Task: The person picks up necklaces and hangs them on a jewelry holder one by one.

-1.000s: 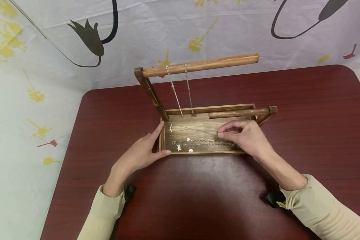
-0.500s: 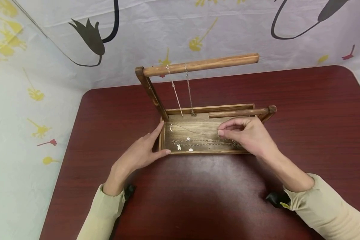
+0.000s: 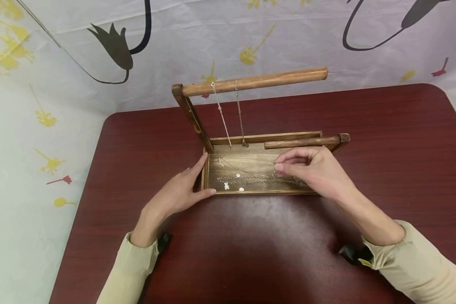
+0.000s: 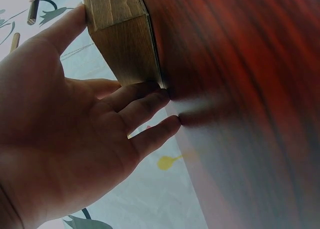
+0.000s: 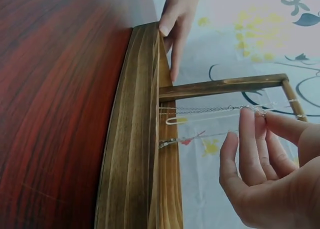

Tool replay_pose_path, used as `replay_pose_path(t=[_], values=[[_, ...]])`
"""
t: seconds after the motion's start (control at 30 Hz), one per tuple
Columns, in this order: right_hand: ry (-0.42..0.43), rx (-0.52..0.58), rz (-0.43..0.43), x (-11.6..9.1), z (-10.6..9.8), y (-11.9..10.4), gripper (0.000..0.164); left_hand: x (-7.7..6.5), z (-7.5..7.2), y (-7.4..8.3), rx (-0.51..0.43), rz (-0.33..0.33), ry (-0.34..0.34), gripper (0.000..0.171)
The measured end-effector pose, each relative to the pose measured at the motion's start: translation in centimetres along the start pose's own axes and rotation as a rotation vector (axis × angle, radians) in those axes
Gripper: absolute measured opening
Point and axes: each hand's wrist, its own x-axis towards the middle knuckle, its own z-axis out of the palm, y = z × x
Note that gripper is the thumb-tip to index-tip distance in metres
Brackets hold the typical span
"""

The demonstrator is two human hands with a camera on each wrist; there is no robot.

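My right hand point(image 3: 313, 173) pinches a thin chain necklace point(image 5: 200, 109) between thumb and fingertips. The necklace stretches from there to the left, over a wooden jewelry stand's tray point(image 3: 266, 193). Against the tray's left end lies my left hand point(image 3: 175, 194), its fingers nearly straight and its thumb at the front corner. Inside the tray, a thicker chain point(image 3: 258, 182) is laid lengthwise beside several small shiny pieces. From the stand's upper bar point(image 3: 277, 80) hang a silvery chain point(image 3: 224, 124) and a darker chain point(image 3: 240, 114). My right fingers hide part of the tray's right half.
A shorter, lower bar point(image 3: 300, 144) juts leftward from the stand's right post, close above my right hand. The stand is on a dark red wooden table point(image 3: 258, 245). Behind the table hangs a pale patterned cloth point(image 3: 289, 42).
My right hand has risen slightly and its forearm has shifted right. The pinched necklace's left end has slid a little right in the tray. My left hand has stayed in place.
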Motion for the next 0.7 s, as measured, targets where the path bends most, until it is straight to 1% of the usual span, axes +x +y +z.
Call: replay_pose_path(t=[0.07, 0.13, 0.2, 0.3, 0.47, 0.7], values=[[-0.018, 0.06, 0.005, -0.1, 0.1, -0.1, 0.029, 0.0, 0.0, 0.0, -0.002, 0.007, 0.002, 0.1], [-0.026, 0.105, 0.01, -0.1, 0.2, -0.2, 0.026, 0.0, 0.0, -0.1, -0.002, 0.006, 0.001, 0.1], [-0.026, 0.123, 0.01, -0.3, 0.2, -0.4, 0.024, 0.0, 0.0, -0.1, -0.001, 0.006, -0.001, 0.1], [-0.018, 0.128, 0.007, -0.5, 0.3, -0.9, 0.02, 0.0, 0.0, -0.1, -0.002, -0.004, -0.003, 0.1], [-0.002, 0.111, -0.002, -0.8, 0.2, -1.8, 0.019, 0.0, 0.0, -0.1, -0.005, -0.004, -0.005, 0.099], [-0.016, 0.129, -0.042, -0.7, 0.0, -3.1, 0.02, 0.0, 0.1, -0.1, 0.002, 0.002, 0.004, 0.099]])
